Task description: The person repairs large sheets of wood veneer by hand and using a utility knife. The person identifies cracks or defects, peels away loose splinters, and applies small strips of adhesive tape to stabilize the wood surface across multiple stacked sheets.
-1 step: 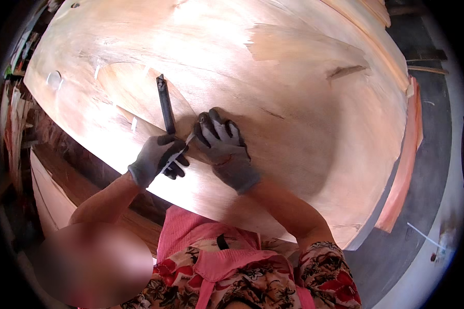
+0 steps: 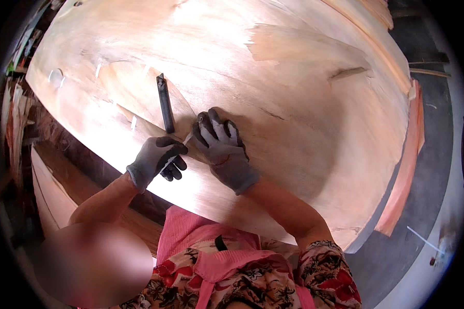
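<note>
A large pale wood veneer sheet (image 2: 294,139) lies before me. My left hand (image 2: 157,158), in a grey glove with black fingertips, is closed in a pinch on a thin white strip (image 2: 166,164) that looks like tape. Beside it my right hand (image 2: 221,141), gloved alike, rests on the veneer with fingers spread and bent; a bit of white shows by its thumb. Just beyond my left fingers lies a black cutter knife (image 2: 165,103), untouched, across an oval veneer patch (image 2: 121,80). Short white tape pieces (image 2: 134,122) sit along the patch's edges.
Torn veneer (image 2: 304,44) overlaps the sheet at the far right. A reddish veneer strip (image 2: 404,159) hangs past its right edge over grey floor (image 2: 423,180). Ragged wood scraps (image 2: 15,118) are at the left, above a stack of wood sheets (image 2: 56,190).
The white strip that ran between my hands shows less now, and my left fingers have shifted slightly. My right hand and the knife stay nearly in place.
</note>
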`<action>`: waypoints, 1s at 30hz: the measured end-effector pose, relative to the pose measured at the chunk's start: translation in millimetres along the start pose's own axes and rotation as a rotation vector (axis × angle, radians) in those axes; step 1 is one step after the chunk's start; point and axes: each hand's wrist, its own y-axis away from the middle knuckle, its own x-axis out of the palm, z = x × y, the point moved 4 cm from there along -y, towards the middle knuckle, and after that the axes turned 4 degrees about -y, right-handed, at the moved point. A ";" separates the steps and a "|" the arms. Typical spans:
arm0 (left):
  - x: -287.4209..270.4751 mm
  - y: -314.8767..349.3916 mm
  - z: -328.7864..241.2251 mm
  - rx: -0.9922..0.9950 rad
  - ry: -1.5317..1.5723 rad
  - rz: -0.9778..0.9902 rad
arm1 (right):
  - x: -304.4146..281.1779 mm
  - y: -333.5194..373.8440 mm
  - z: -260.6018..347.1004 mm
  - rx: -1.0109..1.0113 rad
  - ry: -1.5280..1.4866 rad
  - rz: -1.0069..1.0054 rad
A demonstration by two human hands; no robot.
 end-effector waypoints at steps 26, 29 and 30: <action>99.6 116.3 116.5 1.029 -0.612 -0.622 | -31.3 124.3 73.7 0.802 -1.503 0.124; 109.9 124.1 111.4 1.088 -0.651 -0.584 | -31.5 143.3 40.0 0.785 -1.354 -0.165; 109.5 118.7 123.6 1.096 -0.674 -0.557 | -44.3 139.9 33.7 0.808 -1.329 -0.119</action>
